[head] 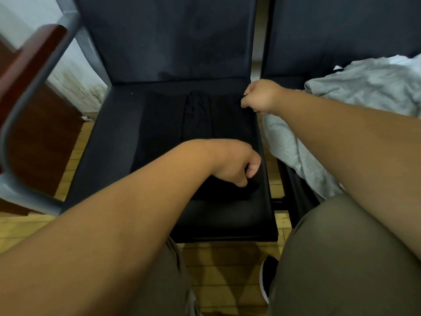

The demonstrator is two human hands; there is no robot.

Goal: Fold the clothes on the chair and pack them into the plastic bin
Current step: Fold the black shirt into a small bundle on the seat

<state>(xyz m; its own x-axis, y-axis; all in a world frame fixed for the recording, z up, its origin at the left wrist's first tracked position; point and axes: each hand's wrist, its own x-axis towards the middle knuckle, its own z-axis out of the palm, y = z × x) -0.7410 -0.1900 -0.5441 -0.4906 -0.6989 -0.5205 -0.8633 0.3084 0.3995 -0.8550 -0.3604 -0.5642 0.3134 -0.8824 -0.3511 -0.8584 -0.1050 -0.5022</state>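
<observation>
1. Black garment (200,124) lies spread flat on the dark chair seat (109,137), centre of frame, hard to tell apart from the upholstery.
2. Left hand (232,163), centre frame: fingers curled, gripping the garment's near right edge.
3. Right hand (262,96), upper centre-right: fingers closed, pinching the garment's far right corner by the seat edge.
4. Grey clothes (364,87) are heaped on a second chair (341,30) at right, one part hanging down off the seat.
5. Wooden floor (216,258) shows below; a dark shoe (267,277) is at lower right.
</observation>
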